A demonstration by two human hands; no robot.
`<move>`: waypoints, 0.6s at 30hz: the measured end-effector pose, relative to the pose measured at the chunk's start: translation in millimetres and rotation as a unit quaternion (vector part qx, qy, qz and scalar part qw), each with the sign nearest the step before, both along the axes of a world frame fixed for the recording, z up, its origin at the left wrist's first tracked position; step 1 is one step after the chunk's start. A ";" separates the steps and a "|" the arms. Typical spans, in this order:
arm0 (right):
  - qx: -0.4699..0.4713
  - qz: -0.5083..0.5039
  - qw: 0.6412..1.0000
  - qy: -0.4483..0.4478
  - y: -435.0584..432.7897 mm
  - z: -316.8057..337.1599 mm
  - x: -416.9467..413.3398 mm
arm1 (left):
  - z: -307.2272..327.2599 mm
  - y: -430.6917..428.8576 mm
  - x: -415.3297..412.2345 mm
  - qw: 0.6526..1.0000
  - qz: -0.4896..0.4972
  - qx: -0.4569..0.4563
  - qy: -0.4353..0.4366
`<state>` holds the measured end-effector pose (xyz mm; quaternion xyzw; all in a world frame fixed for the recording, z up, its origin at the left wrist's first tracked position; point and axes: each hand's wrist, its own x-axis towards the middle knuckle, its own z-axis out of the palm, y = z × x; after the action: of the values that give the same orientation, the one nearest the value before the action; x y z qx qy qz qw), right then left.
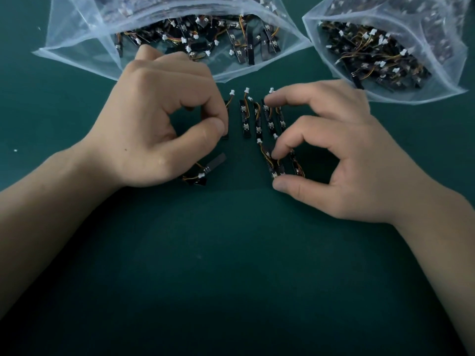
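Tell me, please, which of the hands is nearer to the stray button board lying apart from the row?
Left. The left hand, pinching the row's leftmost board, partly covers the stray button board; the right hand is farther off to the right, pinching another board.

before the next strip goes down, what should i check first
1. Right hand pinches a small black circuit strip with orange wires: ok.
2. Left hand pinches the leftmost strip, mostly hidden: cannot tell how squarely.
3. Row spacing on the dark green mat: not ok, right side crowds.
4. Stray tilted strip below the left hand: not ok.
5. Clear plastic bag at left and clear plastic bag at right off the row: ok.
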<state>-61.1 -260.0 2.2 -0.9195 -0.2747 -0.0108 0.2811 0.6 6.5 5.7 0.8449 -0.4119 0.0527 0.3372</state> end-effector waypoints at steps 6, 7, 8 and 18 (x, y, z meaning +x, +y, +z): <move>-0.011 0.004 1.000 -0.003 0.6 -1.0 0.1 | -0.1 -0.7 -0.3 1.000 -0.005 0.003 -0.001; -0.012 0.005 1.000 -0.004 0.8 -1.1 0.2 | -0.3 -0.8 -0.2 1.000 -0.006 0.004 -0.001; -0.012 0.006 1.000 -0.004 0.9 -1.1 0.1 | -0.5 -0.8 -0.3 1.000 -0.006 0.004 -0.001; -0.028 -0.021 0.999 0.016 -5.1 0.3 2.4 | 0.6 -0.9 -2.1 1.000 -0.002 0.011 0.003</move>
<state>-58.7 -265.1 2.5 -0.9326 -0.2510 0.0059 0.2592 -1.5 5.6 6.3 0.8479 -0.4131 0.0445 0.3293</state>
